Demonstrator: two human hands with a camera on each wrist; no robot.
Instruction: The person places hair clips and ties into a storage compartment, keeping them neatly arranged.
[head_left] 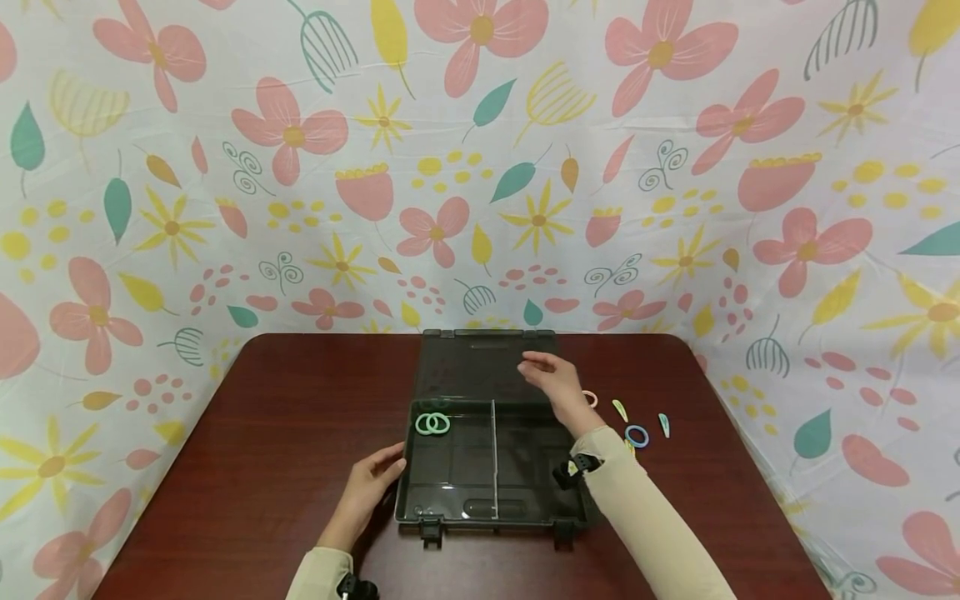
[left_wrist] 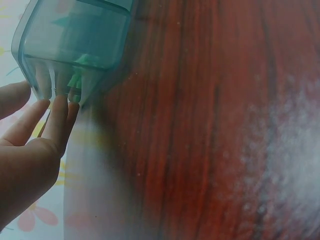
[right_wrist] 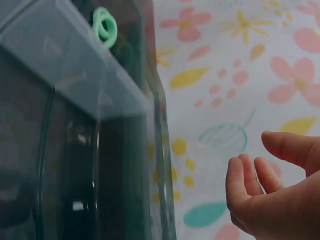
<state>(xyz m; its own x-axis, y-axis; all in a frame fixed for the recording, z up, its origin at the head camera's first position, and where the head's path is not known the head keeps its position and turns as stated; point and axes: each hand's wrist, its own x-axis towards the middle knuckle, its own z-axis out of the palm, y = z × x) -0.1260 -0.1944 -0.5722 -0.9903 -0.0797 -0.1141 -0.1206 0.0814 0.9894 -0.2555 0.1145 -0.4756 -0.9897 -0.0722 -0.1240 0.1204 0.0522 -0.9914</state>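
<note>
A dark see-through plastic case (head_left: 457, 467) lies with its lid (head_left: 472, 367) folded back, a pale divider (head_left: 494, 458) splitting it in two. Two mint green rings (head_left: 432, 424) overlap in the back corner of the left compartment. My left hand (head_left: 367, 483) rests against the case's left wall; in the left wrist view its fairly straight fingers (left_wrist: 57, 117) touch the clear side. Over the right back part of the case hovers my right hand (head_left: 555, 383), fingers loosely bent and nothing between thumb and fingertips, as the right wrist view also shows.
Right of the case lie a blue ring (head_left: 637, 436), a pale peach ring (head_left: 590, 399) partly behind my wrist, a yellow hair clip (head_left: 620, 409) and a teal clip (head_left: 664, 425). Another yellow piece (head_left: 630, 448) shows beside my sleeve. Flowered cloth (head_left: 480, 167) hangs behind the table (head_left: 300, 417).
</note>
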